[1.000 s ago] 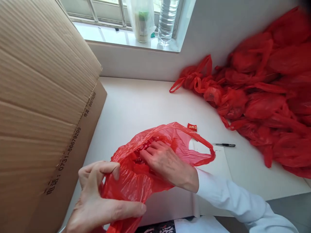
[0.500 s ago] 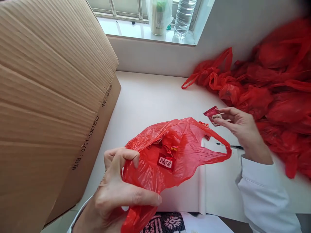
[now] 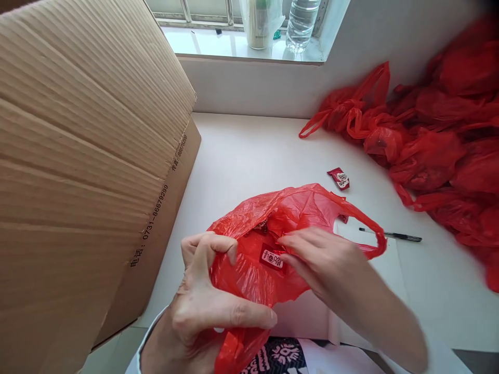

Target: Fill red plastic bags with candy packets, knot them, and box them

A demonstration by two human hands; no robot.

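My left hand (image 3: 206,296) is closed on the rim of a thin red plastic bag (image 3: 249,213), thumb below and fingers curled above, so its mouth gapes. My right hand (image 3: 319,254) reaches over the near right side into the bag, thumb and fingers pinched round a small red wrapped packet (image 3: 279,243), mostly hidden by the fingers. Just left of the fingertips, a dark red packet with a white label (image 3: 272,257) lies inside the bag. On the table beyond the bag rests a dark red packet with pale print (image 3: 339,178); part of another packet (image 3: 343,218) shows behind the bag's handle.
A tall cardboard box (image 3: 97,156) stands at the left. Many filled red bags (image 3: 429,150) are heaped at the right along the wall. A black pen (image 3: 393,236) lies on the white table (image 3: 249,150). A water bottle (image 3: 302,23) stands on the windowsill.
My right hand has let go of the dark red packet, now on the table, and has moved left into the bag. My left hand keeps its hold; the view has shifted slightly.
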